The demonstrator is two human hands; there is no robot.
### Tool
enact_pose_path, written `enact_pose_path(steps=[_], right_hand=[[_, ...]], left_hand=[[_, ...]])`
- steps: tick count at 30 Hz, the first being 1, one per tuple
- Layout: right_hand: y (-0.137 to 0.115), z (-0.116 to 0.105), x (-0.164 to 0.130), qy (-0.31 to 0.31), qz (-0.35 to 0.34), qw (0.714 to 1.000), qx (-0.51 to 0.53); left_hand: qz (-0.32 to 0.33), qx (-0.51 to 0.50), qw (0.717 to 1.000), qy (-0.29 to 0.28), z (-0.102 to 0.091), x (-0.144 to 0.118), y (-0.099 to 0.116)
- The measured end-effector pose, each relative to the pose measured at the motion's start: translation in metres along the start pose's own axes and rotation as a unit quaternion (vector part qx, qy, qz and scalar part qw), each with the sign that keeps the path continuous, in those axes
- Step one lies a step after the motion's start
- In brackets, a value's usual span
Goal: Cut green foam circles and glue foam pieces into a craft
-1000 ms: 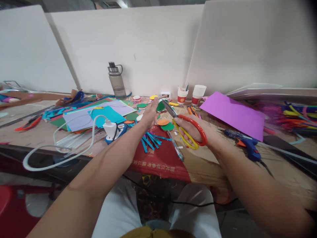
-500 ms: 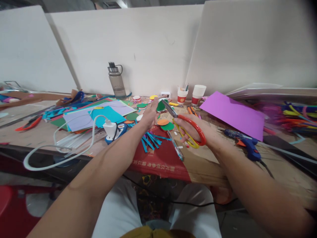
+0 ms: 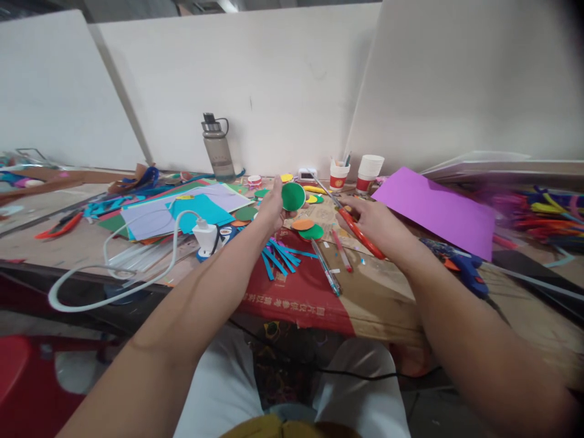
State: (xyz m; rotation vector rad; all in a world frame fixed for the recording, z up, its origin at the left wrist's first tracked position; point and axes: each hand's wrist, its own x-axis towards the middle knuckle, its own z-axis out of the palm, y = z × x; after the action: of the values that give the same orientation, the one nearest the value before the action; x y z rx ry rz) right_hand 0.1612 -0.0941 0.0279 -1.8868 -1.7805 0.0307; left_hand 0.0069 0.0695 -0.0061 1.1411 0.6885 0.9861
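The left hand [image 3: 272, 210] is in the middle of the frame, above the table, and it holds a round green paper disc [image 3: 292, 196] by the edge; the fingers are closed on it, but the fingertips are hidden behind the disc and the palm. The disc is flat, matte and faces the camera. The right hand [image 3: 371, 222] is just to the right of centre and grips the scissors [image 3: 349, 222]. Its fingers are closed around the red plastic handles, so the handle loops are mostly covered and hard to make out. The thin metal blades point to the upper left, toward the cups, and they look closed, though they are blurred.

Below the disc, an orange circle [image 3: 302, 224] and a green circle [image 3: 312, 232] lie on the table, overlapping. Narrow blue paper strips [image 3: 278, 258] lie in a fan shape on a red printed sheet [image 3: 292, 292] at the table [image 3: 68, 243] edge. A pen [image 3: 326, 267] lies beside them. On the right of the frame there is a smooth purple sheet [image 3: 433, 210], and a blue glue gun [image 3: 465, 267] partly cut by the right forearm. Two paper cups [image 3: 353, 173] stand at the back, near a grey plastic bottle [image 3: 219, 149]. At the left, a white charger [image 3: 205, 234] with a thick curved cable rests on a stack of coloured paper [image 3: 182, 210]. The far right things are too blurred to name.
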Motion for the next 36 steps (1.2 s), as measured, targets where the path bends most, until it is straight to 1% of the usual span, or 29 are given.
enact_pose_path(steps=[2,5,7,10,20,29,33,36], right_hand=[[0.007,0.001,0.003,0.004,-0.005,0.998,-0.069],[0.010,0.003,0.004,-0.004,-0.006,0.989,-0.147],[0.010,0.004,0.004,-0.007,-0.009,0.983,-0.181],[0.009,0.006,0.004,-0.010,-0.022,0.978,-0.206],[0.009,0.001,0.005,-0.023,0.002,0.981,-0.191],[0.011,0.001,0.005,-0.020,0.002,0.981,-0.194],[0.011,0.001,0.005,-0.023,-0.001,0.980,-0.196],[0.011,0.001,0.005,-0.025,-0.001,0.981,-0.192]], left_hand=[[0.002,0.013,1.000,-0.004,-0.001,0.000,0.001],[0.013,0.026,1.000,-0.008,-0.002,0.000,0.002],[0.018,0.035,0.999,-0.014,-0.002,0.000,0.003],[0.025,0.045,0.999,-0.014,-0.001,-0.002,0.005],[0.046,0.093,0.995,0.004,0.005,-0.013,0.012],[0.060,0.104,0.993,-0.006,0.001,-0.008,0.009],[0.057,0.111,0.992,0.000,0.001,-0.007,0.008],[0.051,0.107,0.993,-0.005,0.001,-0.007,0.009]])
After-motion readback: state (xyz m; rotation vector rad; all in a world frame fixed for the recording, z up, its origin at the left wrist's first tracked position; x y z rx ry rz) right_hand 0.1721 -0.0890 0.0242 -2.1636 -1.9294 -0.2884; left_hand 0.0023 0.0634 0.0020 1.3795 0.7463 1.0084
